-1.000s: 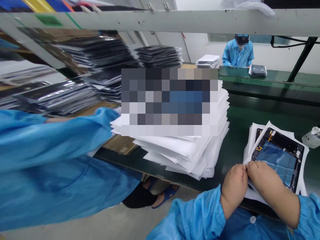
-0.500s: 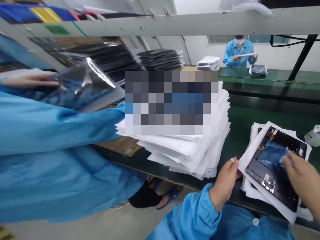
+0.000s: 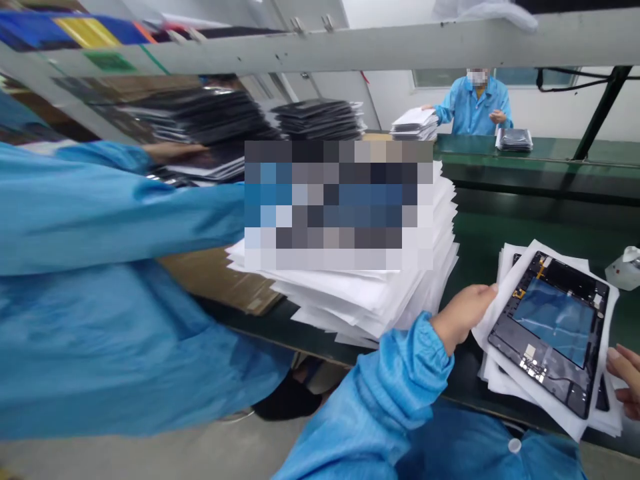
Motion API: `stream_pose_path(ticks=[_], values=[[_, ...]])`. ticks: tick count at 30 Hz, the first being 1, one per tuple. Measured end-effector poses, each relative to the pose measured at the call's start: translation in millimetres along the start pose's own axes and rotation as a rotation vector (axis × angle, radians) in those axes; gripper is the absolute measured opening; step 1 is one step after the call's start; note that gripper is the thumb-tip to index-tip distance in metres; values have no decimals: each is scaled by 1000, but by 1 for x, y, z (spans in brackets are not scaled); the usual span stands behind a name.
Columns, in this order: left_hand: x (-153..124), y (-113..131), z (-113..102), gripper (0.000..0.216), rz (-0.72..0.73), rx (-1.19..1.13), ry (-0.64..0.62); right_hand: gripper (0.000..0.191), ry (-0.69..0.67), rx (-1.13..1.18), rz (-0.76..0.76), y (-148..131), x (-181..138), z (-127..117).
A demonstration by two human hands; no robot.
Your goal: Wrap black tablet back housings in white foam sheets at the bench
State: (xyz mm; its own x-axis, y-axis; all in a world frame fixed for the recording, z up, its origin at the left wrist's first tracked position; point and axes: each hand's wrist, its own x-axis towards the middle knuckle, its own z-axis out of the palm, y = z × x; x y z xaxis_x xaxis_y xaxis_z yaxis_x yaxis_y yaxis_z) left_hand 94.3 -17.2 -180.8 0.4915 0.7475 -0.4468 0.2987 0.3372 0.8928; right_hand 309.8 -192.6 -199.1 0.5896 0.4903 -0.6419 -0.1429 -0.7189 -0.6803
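A black tablet frame [image 3: 550,333] with a blue film lies on a white foam sheet [image 3: 505,293], lifted off a small pile of sheets [image 3: 493,380] at the right. My left hand [image 3: 463,313] grips the sheet's left edge, fingers closed over it. My right hand [image 3: 625,380] holds the sheet's right edge at the frame's border; only a few fingers show.
A tall stack of white foam sheets [image 3: 370,300] stands on the green conveyor [image 3: 500,233] left of my hands. A co-worker's blue sleeve [image 3: 120,220] reaches across at the left. Stacks of dark bagged parts [image 3: 210,120] sit behind. Another person [image 3: 475,100] stands at the far bench.
My left hand has risen with the sheet's edge, and the sheet with the frame is lifted. My right hand slid off the frame to its right edge. The co-worker's silver bag is gone from view.
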Motion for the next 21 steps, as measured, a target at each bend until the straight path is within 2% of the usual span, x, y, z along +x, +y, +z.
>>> stream_pose_path(ticks=[2, 6, 12, 16, 21], values=[[4, 3, 10, 38, -34, 151, -88, 74, -61, 36, 49, -8, -4, 2], [3, 9, 21, 37, -15, 371, -40, 69, -98, 88, 9, -14, -4, 7], [-4, 21, 22, 32, -58, 496, -69, 45, -120, 232, -7, -15, 4, 8], [-13, 36, 31, 29, 65, 623, -69, 46, -130, 293, -2, -14, 6, 8], [-28, 50, 43, 29, 225, 654, 16, 38, -177, 382, 4, -7, 10, 5]])
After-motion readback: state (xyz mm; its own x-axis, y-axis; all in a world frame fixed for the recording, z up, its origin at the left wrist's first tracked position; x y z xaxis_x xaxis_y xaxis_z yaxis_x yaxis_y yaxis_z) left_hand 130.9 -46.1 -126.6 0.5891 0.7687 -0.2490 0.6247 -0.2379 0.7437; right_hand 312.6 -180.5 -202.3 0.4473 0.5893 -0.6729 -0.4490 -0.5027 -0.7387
